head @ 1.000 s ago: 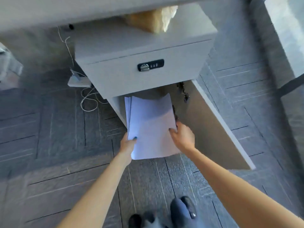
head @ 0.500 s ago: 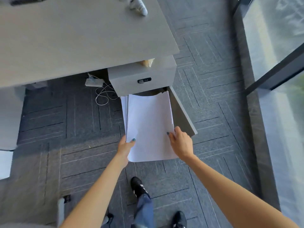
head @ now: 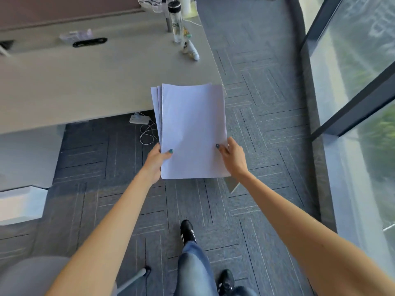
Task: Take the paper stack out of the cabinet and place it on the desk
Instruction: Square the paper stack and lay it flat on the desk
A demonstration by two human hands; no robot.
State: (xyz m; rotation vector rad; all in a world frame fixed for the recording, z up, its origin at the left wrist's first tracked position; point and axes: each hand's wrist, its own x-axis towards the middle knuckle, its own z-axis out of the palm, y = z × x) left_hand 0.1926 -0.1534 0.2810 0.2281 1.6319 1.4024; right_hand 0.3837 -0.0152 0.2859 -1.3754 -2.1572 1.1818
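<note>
I hold a stack of white paper [head: 192, 129] flat in the air with both hands. My left hand [head: 157, 162] grips its near left edge, thumb on top. My right hand [head: 234, 157] grips the near right edge the same way. The stack's far end overlaps the front right corner of the light grey desk [head: 85, 82]; the rest hangs over the carpet. The cabinet is hidden behind the paper; only a corner of its open door [head: 233, 185] pokes out below the stack.
A clear bottle [head: 176, 22] and a small white object [head: 191, 51] stand at the desk's far right. A power strip [head: 139, 119] with cables lies under the desk. Glass wall [head: 363, 103] on the right, chair [head: 32, 276] at the lower left.
The paper stack has come fully out of the cabinet and risen to desk height. My view has lifted from the cabinet to the desk top as I stood up.
</note>
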